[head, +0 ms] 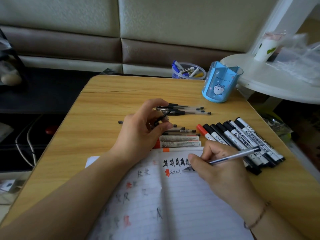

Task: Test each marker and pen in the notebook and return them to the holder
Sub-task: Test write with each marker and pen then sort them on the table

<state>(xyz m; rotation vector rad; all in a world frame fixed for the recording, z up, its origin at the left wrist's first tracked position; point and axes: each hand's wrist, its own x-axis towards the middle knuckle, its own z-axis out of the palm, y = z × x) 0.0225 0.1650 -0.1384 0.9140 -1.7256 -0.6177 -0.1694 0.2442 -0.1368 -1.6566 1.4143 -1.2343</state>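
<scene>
Right hand (223, 168): clamped on a clear pen (235, 155), tip down on the notebook (181, 201) beside rows of black test marks.
Left hand (147, 129): fingers curled, pinching a small dark pen cap (162, 117) above the table (103, 108).
Loose pens (183, 110): lying flat beyond the left hand.
Markers (242, 137): side by side, right of notebook.
Holder (222, 82): blue, upright, far right corner.

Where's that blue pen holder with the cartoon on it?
The blue pen holder stands at the far right of the wooden table, beyond the row of markers, beside a clear tub of markers.
</scene>
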